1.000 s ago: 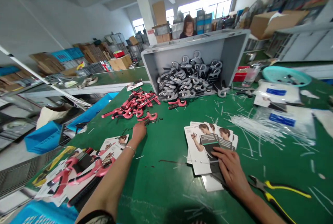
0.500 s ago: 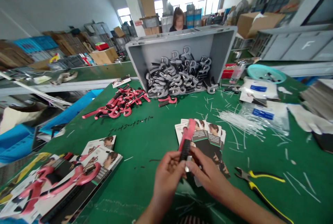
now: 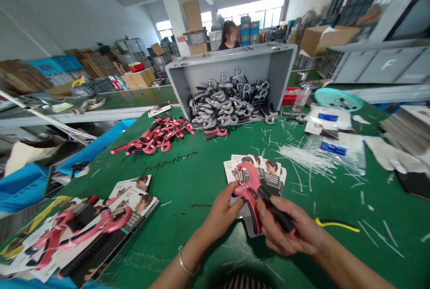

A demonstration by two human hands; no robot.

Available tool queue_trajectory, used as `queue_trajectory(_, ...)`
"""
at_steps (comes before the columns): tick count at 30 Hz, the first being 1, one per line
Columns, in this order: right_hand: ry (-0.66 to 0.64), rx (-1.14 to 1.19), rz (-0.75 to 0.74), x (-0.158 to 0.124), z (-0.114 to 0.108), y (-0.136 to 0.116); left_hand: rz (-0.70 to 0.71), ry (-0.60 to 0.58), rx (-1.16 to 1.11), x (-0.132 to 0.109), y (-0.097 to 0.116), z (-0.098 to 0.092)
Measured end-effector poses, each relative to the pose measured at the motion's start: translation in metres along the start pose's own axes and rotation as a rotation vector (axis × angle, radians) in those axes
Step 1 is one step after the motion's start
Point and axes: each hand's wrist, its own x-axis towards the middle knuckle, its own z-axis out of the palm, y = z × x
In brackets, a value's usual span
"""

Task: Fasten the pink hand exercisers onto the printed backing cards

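Note:
A pink and black hand grip strengthener [image 3: 250, 186], with a metal spring near its curved top, is held between both hands above the table. My left hand [image 3: 223, 210] pinches its pink body near the spring. My right hand [image 3: 292, 226] is wrapped round its black handle. Beneath it lies a fan of printed cards [image 3: 273, 170], partly covered by the tool and my hands. At the lower left, pink hand grips [image 3: 109, 222] rest on more printed cards [image 3: 139, 208].
A grey crate [image 3: 282, 74] on its side holds many grey hand grips [image 3: 221, 103]. Pink hand grips [image 3: 157, 134] are piled left of it. White cable ties [image 3: 305, 157] lie to the right, near yellow-handled pliers [image 3: 337, 223] partly behind my right arm. A person [image 3: 229, 36] is behind the crate.
The hand grip has turned from edge-on to its broad side, its handles now spread. My right hand has shifted right onto the black handle, and its arm now covers most of the pliers.

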Motion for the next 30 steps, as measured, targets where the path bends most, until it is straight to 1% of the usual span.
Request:
queue_trajectory(1,0.022,-0.049,0.005,0.005,-0.003,-0.004,0.01,0.035,0.029,0.002,-0.002,-0.001)
queue_trajectory(2,0.071,-0.127,-0.008,0.01,-0.006,-0.008,0.03,0.074,0.074,0.005,-0.003,-0.003)
queue_trajectory(4,0.201,-0.352,-0.057,0.022,-0.018,-0.019,0.073,0.131,0.189,0.016,-0.004,-0.01)
queue_trajectory(5,0.261,-0.484,-0.075,0.028,-0.026,-0.024,0.089,0.136,0.243,0.024,-0.005,-0.015)
queue_trajectory(8,0.377,-0.864,-0.091,0.046,-0.054,-0.037,0.092,0.081,0.383,0.051,-0.012,-0.024)
queue_trajectory(10,0.405,-1.067,-0.091,0.054,-0.07,-0.04,0.073,0.043,0.449,0.064,-0.02,-0.024)
queue_trajectory(11,0.4,-1.153,-0.083,0.056,-0.076,-0.04,0.067,0.023,0.473,0.067,-0.024,-0.023)
queue_trajectory(13,0.376,-1.313,-0.056,0.054,-0.082,-0.035,0.07,-0.023,0.518,0.065,-0.031,-0.018)
queue_trajectory(15,0.382,-1.476,-0.055,0.045,-0.082,-0.025,0.069,-0.06,0.569,0.054,-0.036,-0.013)
queue_trajectory(18,0.468,-1.696,-0.021,0.028,-0.076,-0.013,0.049,-0.088,0.614,0.034,-0.035,-0.009)
queue_trajectory(20,0.553,-1.787,-0.005,0.019,-0.072,-0.011,0.044,-0.11,0.592,0.026,-0.033,-0.01)
queue_trajectory(22,0.603,-1.848,-0.096,0.015,-0.07,-0.013,0.042,-0.094,0.56,0.028,-0.033,-0.012)
queue_trajectory(23,0.581,-1.867,-0.164,0.016,-0.069,-0.015,0.043,-0.071,0.544,0.032,-0.033,-0.014)
queue_trajectory(25,0.462,-1.882,-0.263,0.02,-0.067,-0.017,0.052,-0.01,0.513,0.044,-0.035,-0.014)
queue_trajectory(27,0.333,-1.864,-0.293,0.028,-0.065,-0.015,0.059,0.026,0.479,0.058,-0.038,-0.011)
queue_trajectory(28,0.302,-1.848,-0.3,0.032,-0.064,-0.014,0.06,0.021,0.46,0.064,-0.039,-0.007)
queue_trajectory(30,0.284,-1.818,-0.314,0.039,-0.063,-0.011,0.053,-0.004,0.419,0.073,-0.04,0.0)
